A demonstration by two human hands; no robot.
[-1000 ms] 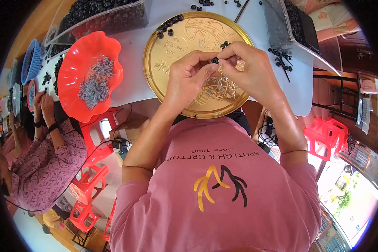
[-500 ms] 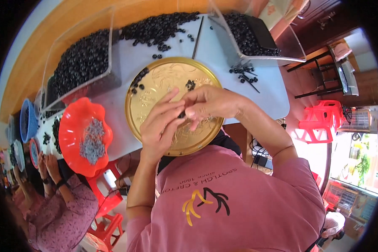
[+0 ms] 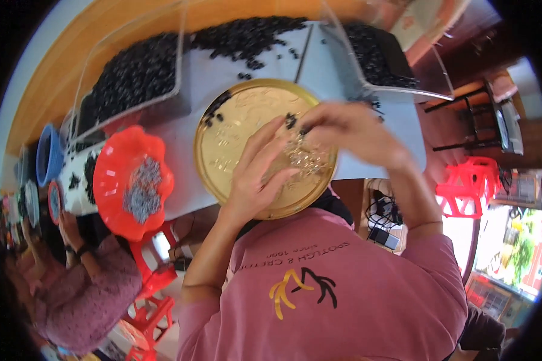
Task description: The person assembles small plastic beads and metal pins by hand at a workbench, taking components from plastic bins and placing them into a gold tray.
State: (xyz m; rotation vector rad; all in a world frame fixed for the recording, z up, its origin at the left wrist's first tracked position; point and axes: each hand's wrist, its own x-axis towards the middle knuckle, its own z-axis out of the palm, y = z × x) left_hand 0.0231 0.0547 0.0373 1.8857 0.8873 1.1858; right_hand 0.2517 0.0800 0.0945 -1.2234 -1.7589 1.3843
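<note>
Over the round gold tray (image 3: 223,162) both of my hands are at work. My left hand (image 3: 256,171) is open above the tray's near part, its fingers stretched out and apart, with nothing seen in it. My right hand (image 3: 352,132), smeared by motion, is at the tray's right side with its fingers drawn together at a small black round part (image 3: 305,129). Just left of those fingertips sits a little cluster of black parts (image 3: 291,121). Shiny clear small pieces (image 3: 307,155) lie between my hands. More black parts (image 3: 218,108) rest along the tray's far left rim.
Clear bins of black parts stand at far left (image 3: 140,72) and far right (image 3: 376,57), with a loose black heap (image 3: 247,39) between them. A red scalloped bowl (image 3: 111,180) of grey pieces is on the left. Beyond it, a co-worker's hands (image 3: 69,228) show.
My hands, which were together around a small black part, have come apart. The right has moved right, and the left has opened. The whole view has shifted slightly.
</note>
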